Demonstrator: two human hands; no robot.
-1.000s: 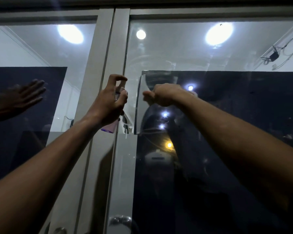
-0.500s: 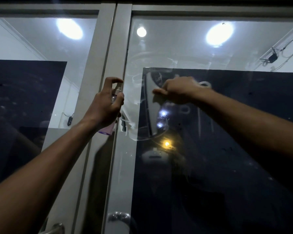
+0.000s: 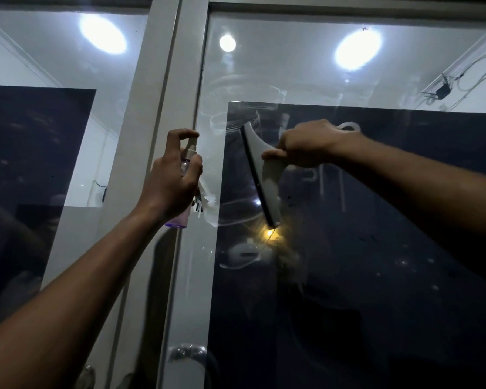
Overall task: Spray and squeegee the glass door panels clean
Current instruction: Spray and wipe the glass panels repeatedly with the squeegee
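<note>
While the left hand [image 3: 171, 178] grips a bottle [image 3: 180, 219] by the frame [image 3: 163, 80], the right hand [image 3: 306, 144] holds a squeegee [image 3: 264, 175] against the glass [image 3: 348, 248].

Right glass panel [image 3: 376, 248] bare across lower right of frame; squeegee [image 3: 264, 175] blocks upper centre. Door frame [image 3: 180, 94] and spray bottle [image 3: 187, 164] crowd centre-left.
</note>
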